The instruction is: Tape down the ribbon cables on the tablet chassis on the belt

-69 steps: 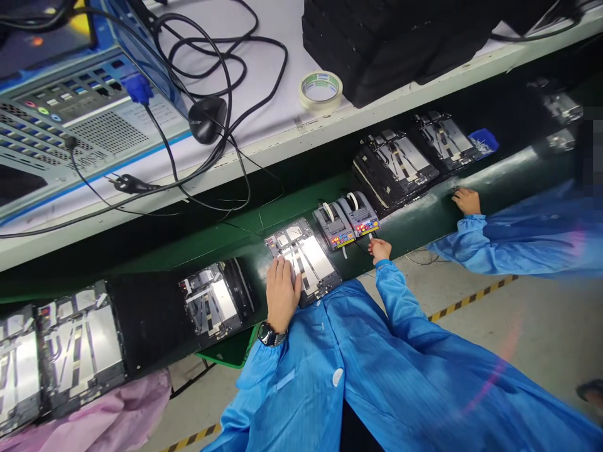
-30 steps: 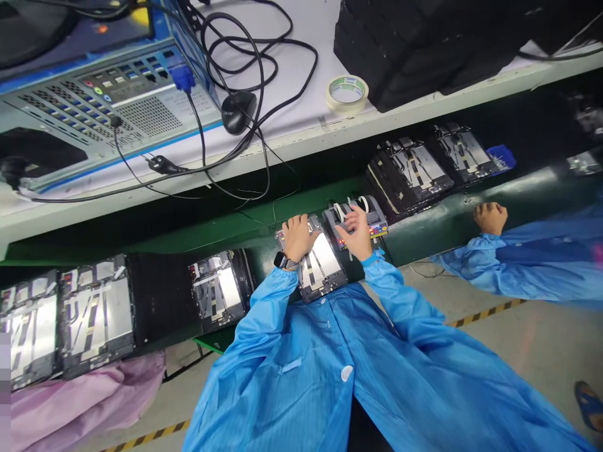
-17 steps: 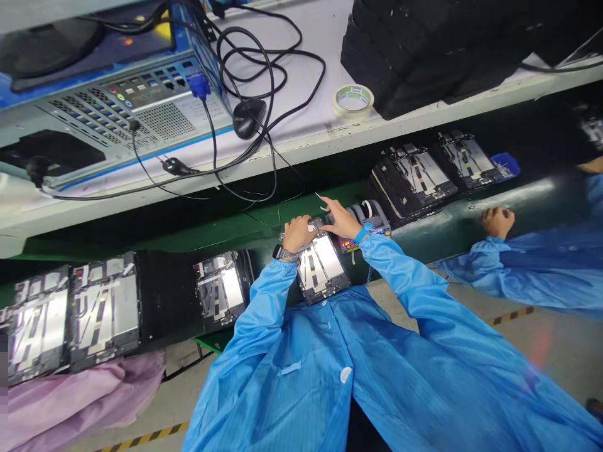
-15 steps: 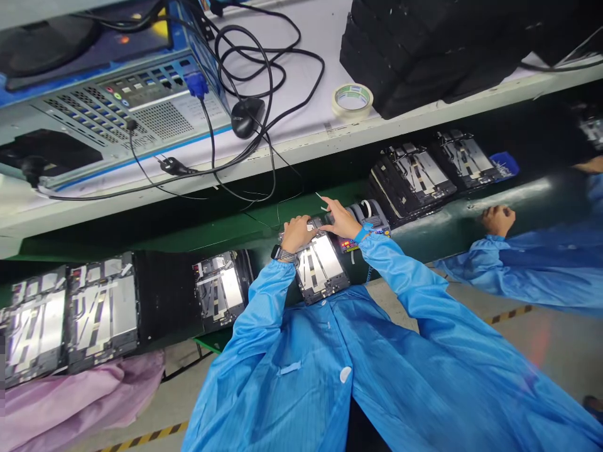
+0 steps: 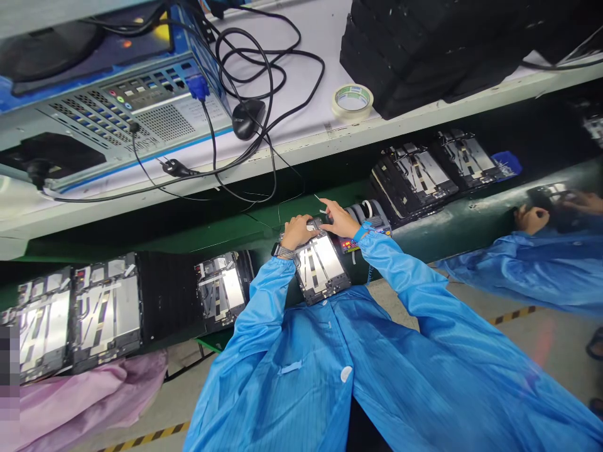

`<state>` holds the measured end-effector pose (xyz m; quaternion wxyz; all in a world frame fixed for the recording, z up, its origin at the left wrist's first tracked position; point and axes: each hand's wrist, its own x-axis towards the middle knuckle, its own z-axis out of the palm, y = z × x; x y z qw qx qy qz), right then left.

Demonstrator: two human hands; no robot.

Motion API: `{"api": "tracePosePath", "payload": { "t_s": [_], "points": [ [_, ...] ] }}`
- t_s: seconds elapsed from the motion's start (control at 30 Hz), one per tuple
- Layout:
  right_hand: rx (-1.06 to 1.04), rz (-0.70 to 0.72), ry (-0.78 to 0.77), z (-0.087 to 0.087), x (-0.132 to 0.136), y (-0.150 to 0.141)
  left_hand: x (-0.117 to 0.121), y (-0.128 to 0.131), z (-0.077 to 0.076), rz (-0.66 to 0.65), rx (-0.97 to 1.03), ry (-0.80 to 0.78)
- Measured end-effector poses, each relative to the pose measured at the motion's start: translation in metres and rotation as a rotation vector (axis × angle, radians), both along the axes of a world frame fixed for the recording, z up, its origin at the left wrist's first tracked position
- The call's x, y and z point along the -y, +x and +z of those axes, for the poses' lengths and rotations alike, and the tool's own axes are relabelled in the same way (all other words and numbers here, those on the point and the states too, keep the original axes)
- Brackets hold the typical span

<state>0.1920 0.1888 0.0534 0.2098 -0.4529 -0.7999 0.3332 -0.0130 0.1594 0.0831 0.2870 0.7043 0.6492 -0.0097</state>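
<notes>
At the top edge of the tablet housing [image 5: 321, 270], left hand [image 5: 296, 232] resting palm-down on it, right hand [image 5: 342, 221] spread wide across it, any grip on a small part impossible to tell, tape dispenser [image 5: 372, 215] just beside.

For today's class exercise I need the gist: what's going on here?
A person in a blue smock works at a green conveyor belt. Their left hand rests on the far end of an opened tablet-like unit, and their right hand reaches over the same end, next to tape dispensers. Similar units lie along the belt, and a co-worker's hand is further right.
</notes>
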Motion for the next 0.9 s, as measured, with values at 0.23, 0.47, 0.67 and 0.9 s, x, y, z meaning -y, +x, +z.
{"api": "tracePosePath", "payload": {
  "t_s": [0.23, 0.47, 0.67, 0.9],
  "points": [
    [0.186, 0.122, 0.137, 0.023, -0.001, 0.000, -0.005, -0.004, -0.002, 0.005, 0.035, -0.048],
    [0.334, 0.202, 0.214, 0.035, -0.012, -0.008, -0.009, -0.009, -0.008, 0.015, 0.058, -0.080],
    [0.349, 0.226, 0.217, 0.035, -0.015, -0.011, -0.008, -0.008, -0.008, 0.026, 0.068, -0.067],
    [0.308, 0.215, 0.214, 0.025, -0.008, -0.007, -0.011, -0.007, -0.011, 0.068, 0.116, -0.093]
  ]
}}
